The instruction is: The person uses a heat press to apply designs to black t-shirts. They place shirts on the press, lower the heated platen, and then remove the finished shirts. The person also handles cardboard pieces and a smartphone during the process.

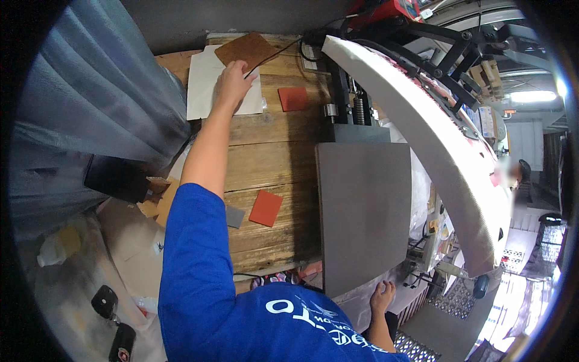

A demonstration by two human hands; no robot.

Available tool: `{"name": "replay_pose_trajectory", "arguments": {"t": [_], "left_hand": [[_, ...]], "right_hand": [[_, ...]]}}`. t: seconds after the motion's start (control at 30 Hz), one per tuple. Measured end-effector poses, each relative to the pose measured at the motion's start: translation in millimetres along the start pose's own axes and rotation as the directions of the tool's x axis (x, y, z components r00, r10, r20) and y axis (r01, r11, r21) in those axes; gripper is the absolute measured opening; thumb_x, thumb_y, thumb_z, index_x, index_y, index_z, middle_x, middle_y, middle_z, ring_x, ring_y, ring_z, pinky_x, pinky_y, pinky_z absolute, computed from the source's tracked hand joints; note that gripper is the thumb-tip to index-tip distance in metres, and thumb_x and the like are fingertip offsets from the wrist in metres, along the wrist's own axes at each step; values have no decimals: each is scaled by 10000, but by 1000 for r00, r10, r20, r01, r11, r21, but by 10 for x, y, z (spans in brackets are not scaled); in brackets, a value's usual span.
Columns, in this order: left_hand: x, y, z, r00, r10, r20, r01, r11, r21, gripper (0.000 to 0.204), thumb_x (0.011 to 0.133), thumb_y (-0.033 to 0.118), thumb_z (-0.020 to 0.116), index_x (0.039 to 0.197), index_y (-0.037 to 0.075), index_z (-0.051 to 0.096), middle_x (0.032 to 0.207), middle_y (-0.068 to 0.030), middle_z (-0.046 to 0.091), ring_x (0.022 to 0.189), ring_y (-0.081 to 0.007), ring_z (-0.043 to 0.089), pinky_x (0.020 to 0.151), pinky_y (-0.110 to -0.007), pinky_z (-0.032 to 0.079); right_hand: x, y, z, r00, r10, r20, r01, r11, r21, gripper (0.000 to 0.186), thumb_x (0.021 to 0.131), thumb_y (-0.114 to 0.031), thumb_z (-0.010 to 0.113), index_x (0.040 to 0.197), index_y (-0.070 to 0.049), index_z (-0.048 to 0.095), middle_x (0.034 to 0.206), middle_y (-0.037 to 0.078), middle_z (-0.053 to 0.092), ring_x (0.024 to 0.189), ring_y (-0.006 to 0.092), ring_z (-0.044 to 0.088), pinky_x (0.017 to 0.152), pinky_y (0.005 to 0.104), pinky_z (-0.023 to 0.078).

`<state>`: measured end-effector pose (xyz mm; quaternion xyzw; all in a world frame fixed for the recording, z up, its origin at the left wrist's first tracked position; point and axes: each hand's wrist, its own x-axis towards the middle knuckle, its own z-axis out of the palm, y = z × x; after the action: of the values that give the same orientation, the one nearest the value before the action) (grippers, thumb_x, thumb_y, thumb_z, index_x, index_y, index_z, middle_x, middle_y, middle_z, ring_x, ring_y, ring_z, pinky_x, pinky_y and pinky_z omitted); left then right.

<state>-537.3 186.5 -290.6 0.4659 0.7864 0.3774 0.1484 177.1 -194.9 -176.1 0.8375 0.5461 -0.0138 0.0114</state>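
Note:
My left hand (233,83) reaches to the far end of the wooden table, its fingers closed at the near edge of a brown square sheet (246,48). A thin black cord (275,55) runs taut from these fingers toward the machine, and the hand seems to pinch it; the fingertips are partly hidden. Beneath the hand lies a large white sheet (203,81), partly under the brown one. Low on the right, my right hand (382,296) hangs empty beside the near corner of a grey flat plate (364,211), its fingers loosely bent and apart.
Two red-orange rectangles (292,99) (266,207) and a small grey piece (234,216) lie on the wooden table (265,142). A raised white padded slab (416,139) on black linkage arms (452,60) slants above the plate. Grey curtain (96,90) hangs at left.

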Motion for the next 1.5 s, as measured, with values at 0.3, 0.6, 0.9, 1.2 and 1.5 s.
{"name": "replay_pose_trajectory", "arguments": {"t": [0.3,0.6,0.9,1.2,1.5], "left_hand": [[95,-88,100,981,185,58,-186,808,559,229,900,155,627,1113,76,657,1130,-137,648,1151,-342,593,940,-480,478],[249,72,-67,979,-176,104,136,939,315,491,884,409,696,1257,91,672,1329,-185,596,1257,-407,535,1012,-535,432],[771,-70,75,949,-314,-3,294,883,365,1120,731,599,806,1591,160,239,1641,-217,194,1515,-422,148,1177,-655,123],[946,38,-135,956,-273,-104,291,849,441,583,853,348,751,1367,126,590,1445,-124,513,1391,-362,363,1049,-623,301],[416,-119,-317,910,-148,-388,164,986,10,158,900,134,676,1034,60,716,1036,-120,714,953,-310,643,784,-458,490]], "right_hand": [[195,-226,-232,997,-35,-66,38,998,52,324,955,-217,629,1193,4,628,1375,252,501,1286,419,484,1079,466,395],[167,-272,-240,992,-82,-97,80,997,-21,309,944,-204,632,1171,6,627,1359,235,521,1281,409,492,1075,453,396],[-59,-82,-363,998,9,-60,-11,999,-38,292,919,-171,647,1139,22,631,1371,261,501,1305,427,463,1099,471,374],[-358,72,-423,996,71,-60,-78,989,-125,307,891,-192,679,1108,21,647,1314,262,535,1248,431,509,1068,459,404],[-245,189,-191,999,22,30,-19,996,-90,305,908,-206,664,1117,16,651,1329,260,529,1259,426,505,1078,464,401]]}}
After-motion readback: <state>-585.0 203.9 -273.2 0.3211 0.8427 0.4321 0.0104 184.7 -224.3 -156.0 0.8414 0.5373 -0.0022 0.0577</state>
